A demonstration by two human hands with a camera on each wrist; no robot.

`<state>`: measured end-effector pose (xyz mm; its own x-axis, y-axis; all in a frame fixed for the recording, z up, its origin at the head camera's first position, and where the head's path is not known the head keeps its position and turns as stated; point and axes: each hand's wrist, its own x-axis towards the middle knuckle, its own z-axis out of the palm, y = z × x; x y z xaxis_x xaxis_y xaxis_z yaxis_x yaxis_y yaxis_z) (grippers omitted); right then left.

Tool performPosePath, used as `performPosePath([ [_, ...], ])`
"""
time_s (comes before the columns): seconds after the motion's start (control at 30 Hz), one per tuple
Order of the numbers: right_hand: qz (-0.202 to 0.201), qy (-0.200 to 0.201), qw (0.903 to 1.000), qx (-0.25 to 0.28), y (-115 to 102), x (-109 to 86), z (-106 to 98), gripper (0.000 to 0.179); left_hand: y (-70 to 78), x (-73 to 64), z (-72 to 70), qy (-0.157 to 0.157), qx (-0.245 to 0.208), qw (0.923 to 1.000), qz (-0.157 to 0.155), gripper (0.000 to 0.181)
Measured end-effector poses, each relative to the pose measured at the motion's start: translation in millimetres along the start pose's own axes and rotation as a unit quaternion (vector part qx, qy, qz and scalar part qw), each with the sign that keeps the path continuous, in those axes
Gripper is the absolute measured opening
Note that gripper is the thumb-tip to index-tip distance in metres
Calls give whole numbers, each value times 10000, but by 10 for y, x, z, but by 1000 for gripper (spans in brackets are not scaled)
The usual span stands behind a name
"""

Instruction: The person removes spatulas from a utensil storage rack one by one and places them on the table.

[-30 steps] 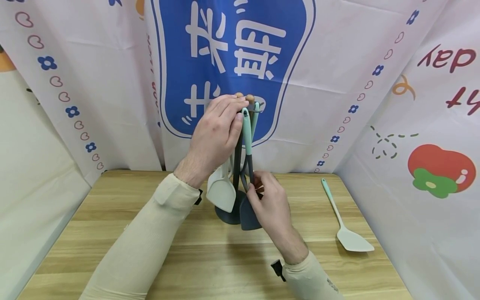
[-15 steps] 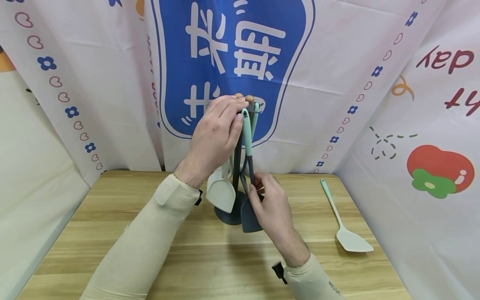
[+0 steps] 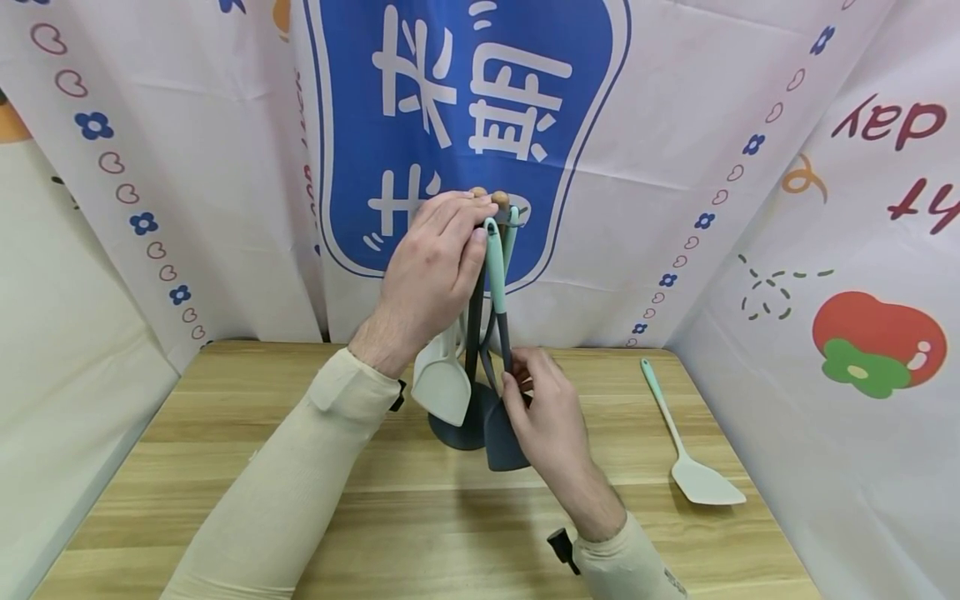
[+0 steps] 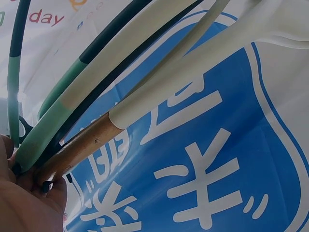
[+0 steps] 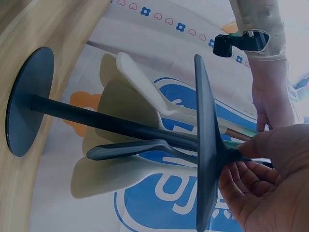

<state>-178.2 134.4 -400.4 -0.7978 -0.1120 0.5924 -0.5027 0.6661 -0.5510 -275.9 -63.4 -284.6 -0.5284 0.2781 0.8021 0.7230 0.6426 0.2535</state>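
"What carries the utensils [image 3: 442,387]?"

"One utensil stand [image 3: 454,437], upright at the frame's centre on the table [image 3: 405,533]. At least five are gathered round its pole [image 5: 72,112]: two dark, three pale, by the right wrist view."

"And the hands?"

"Two. The left hand [image 3: 431,267] grips the stand's top; the right hand [image 3: 551,408] pinches the neck of one dark spatula [image 3: 504,443], lower right of the pole."

"Any more?"

"One pale spatula [image 3: 707,482] lies well apart at the frame's right, mint handle uppermost in view."

Staged booth [image 3: 622,250]: printed cloth walls [image 3: 675,125] around wood-grain table [image 3: 172,450].
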Motion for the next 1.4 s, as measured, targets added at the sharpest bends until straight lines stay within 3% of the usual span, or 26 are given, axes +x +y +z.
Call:
performPosePath([
  [0.6,96,324,9994,66,10,-32,-197,20,-9,-5,-1,-3,12,10000,-12,46],
  [1.2,649,399,9962,-432,477,30,-451,37,-2,-6,-19,-117,27,9999,-67,46],
  [1.4,841,350,9934,-703,673,19,-525,53,-1,-7,-15,-131,26,9999,-69,47],
])
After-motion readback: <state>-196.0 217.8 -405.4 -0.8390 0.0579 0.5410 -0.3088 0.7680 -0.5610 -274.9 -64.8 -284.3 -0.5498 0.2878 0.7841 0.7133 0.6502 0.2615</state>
